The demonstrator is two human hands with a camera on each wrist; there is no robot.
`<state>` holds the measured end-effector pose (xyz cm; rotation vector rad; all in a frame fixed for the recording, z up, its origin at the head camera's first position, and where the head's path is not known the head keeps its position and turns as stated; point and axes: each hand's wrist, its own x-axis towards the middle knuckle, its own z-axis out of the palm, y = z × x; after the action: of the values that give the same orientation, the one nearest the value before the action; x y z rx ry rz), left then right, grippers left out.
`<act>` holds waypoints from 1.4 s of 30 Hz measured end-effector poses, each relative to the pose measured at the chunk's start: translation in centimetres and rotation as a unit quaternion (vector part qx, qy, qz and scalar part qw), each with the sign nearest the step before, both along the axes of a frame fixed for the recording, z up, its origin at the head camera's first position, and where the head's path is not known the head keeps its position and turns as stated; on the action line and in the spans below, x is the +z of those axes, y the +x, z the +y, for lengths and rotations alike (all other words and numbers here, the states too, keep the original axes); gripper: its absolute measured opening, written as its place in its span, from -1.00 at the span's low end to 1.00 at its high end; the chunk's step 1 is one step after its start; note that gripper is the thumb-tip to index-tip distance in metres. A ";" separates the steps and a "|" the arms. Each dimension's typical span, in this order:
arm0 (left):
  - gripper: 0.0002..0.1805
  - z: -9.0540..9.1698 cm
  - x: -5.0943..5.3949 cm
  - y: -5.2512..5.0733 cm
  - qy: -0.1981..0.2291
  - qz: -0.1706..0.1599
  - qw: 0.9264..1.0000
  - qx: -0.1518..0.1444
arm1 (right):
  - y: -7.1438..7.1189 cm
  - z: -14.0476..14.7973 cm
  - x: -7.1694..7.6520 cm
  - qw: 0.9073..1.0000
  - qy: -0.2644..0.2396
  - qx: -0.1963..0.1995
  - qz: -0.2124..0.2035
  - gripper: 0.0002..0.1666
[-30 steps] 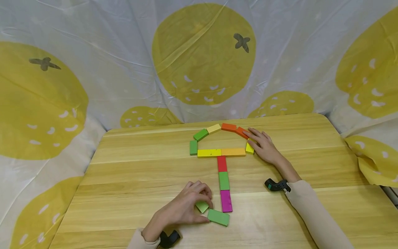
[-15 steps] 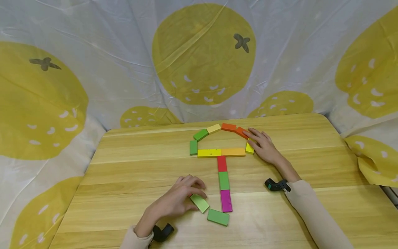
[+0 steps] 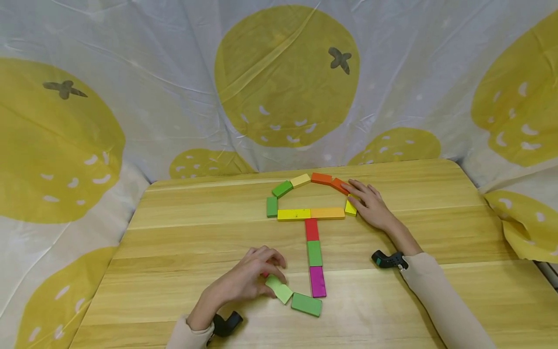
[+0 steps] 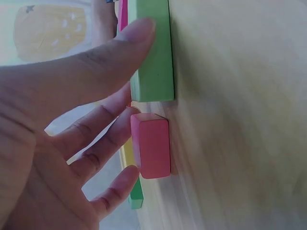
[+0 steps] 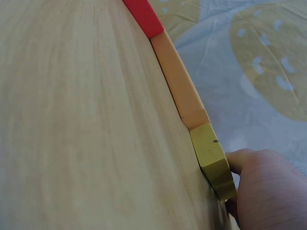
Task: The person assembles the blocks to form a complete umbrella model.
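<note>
My left hand pinches a light green block between thumb and fingers, low on the wooden table. Its near corner almost meets a mid-green block, which lies beside the foot of a purple block. A pink block sits by the lower fingers in the left wrist view, mostly hidden under the hand from above. My right hand rests with extended fingers on an orange-red block and a yellow block. In the right wrist view its thumb touches the yellow block.
Several blocks form an arch over a bar made of a yellow block and an orange block. Below the bar, a red block and a green block lead down to the purple one. A patterned cloth hangs behind the table.
My left hand has drawn back leftward from the mid-green block. The light green block has turned slightly, and its corner now sits closer to that block. The right hand stays still.
</note>
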<state>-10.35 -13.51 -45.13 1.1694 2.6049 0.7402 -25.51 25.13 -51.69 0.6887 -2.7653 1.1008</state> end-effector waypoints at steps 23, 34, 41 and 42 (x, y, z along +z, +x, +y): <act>-0.66 -3.0 -0.1 -1.8 0.051 -0.099 0.993 0.041 | -0.1 0.0 -0.1 1.000 0.002 0.000 -0.001 -0.44; -0.67 -3.2 -0.1 -1.9 0.064 -0.125 0.990 0.015 | -0.1 0.0 0.0 1.000 0.007 0.000 -0.005 -0.44; -0.68 -3.1 -0.1 -1.8 0.058 -0.120 0.991 0.009 | 0.0 0.0 0.0 1.000 0.003 0.002 0.002 -0.43; -0.68 -3.1 0.0 -1.8 0.057 -0.118 0.991 0.008 | 0.0 0.0 0.0 1.000 0.002 0.003 0.003 -0.43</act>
<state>-12.14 -16.58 -45.18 1.0207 2.4078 0.9768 -25.52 25.12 -51.67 0.6985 -2.7625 1.0934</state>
